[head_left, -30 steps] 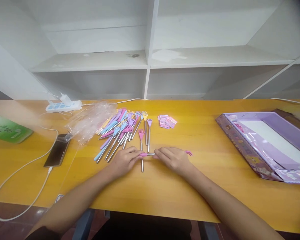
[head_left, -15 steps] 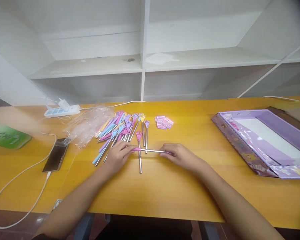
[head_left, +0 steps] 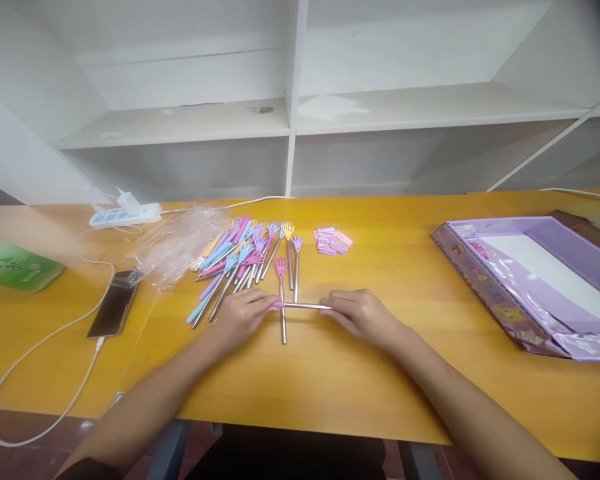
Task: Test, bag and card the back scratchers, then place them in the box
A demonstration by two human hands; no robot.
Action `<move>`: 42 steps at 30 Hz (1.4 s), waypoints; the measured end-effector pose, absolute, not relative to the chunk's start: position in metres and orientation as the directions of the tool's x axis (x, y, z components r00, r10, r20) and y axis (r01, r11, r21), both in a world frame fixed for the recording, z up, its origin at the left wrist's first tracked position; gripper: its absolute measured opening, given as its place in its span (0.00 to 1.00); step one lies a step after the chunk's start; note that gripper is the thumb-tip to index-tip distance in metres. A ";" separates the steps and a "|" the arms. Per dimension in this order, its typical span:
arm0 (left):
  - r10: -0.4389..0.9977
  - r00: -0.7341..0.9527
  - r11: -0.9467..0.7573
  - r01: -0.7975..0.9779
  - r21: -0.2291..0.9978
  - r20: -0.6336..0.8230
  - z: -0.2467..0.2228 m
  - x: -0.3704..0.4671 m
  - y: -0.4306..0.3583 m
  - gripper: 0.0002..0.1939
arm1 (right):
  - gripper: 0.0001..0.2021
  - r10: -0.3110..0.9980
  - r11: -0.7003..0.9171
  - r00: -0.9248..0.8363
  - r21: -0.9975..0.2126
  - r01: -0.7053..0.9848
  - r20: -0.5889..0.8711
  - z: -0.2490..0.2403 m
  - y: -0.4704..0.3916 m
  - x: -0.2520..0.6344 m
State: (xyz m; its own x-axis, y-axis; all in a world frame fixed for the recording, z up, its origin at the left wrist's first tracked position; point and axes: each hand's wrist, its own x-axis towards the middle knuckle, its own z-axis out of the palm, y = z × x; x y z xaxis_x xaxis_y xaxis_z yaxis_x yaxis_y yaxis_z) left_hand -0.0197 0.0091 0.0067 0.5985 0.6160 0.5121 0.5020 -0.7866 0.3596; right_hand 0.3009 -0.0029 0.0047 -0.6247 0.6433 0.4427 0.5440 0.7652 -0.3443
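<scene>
A silver rod with a pink grip (head_left: 307, 306) was held level over the table (head_left: 330, 387), in front of the person's body. The left hand (head_left: 245, 313) had its fingers closed around the pink grip, and the right hand (head_left: 363, 313) pinched the other end, hiding whatever lay beneath its fingertips. The rod crossed over a pink hand-headed stick (head_left: 281, 268), which lay pointing to 12 o'clock

From the rod, a purple-headed stick (head_left: 297, 247) and a yellow-headed one (head_left: 289, 232) lay near 12 o'clock, and a heap of mixed sticks (head_left: 233, 261) at 10. Small pink cards (head_left: 335, 241) overlapped at 1 o'clock. An open shallow box (head_left: 493, 290) stood well apart at 3 o'clock, purple inside with a white floor; clear plastic with something pink lay along its left wall. Beyond the heap, at 10 o'clock, sat a crumpled clear bag (head_left: 180, 243), its contents too unclear to tell, then a power strip (head_left: 125, 216) with plugs in it. At 9 o'clock lay a phone (head_left: 111, 307) on its cable (head_left: 17, 363), and farther off a green container (head_left: 17, 263), its inside hidden
</scene>
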 end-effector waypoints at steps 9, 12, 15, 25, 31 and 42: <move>0.651 0.636 -0.758 0.518 0.395 0.415 0.000 -0.011 -0.005 0.12 | 0.13 0.587 0.809 -0.651 -0.323 0.490 0.482 -0.006 -0.009 0.284; 0.672 0.628 -0.738 0.527 0.422 0.392 0.000 -0.008 -0.009 0.12 | 0.12 0.588 0.809 -0.644 -0.334 0.485 0.489 -0.010 -0.010 0.280; 0.691 0.619 -0.719 0.537 0.442 0.373 0.000 -0.005 -0.013 0.12 | 0.12 0.592 0.806 -0.638 -0.339 0.486 0.493 -0.011 -0.012 0.276; 0.689 0.564 -0.725 0.546 0.421 0.455 -0.001 0.003 -0.028 0.10 | 0.11 0.580 0.814 -0.664 -0.359 0.455 0.472 -0.010 -0.021 0.268; 0.674 0.556 -0.737 0.547 0.397 0.486 -0.001 0.008 -0.034 0.09 | 0.12 0.595 0.801 -0.662 -0.403 0.443 0.455 -0.007 -0.025 0.263; 0.636 0.661 -0.763 0.618 0.191 0.398 0.009 0.006 -0.033 0.12 | 0.12 0.638 0.761 -0.659 -0.459 0.458 0.400 -0.008 -0.030 0.256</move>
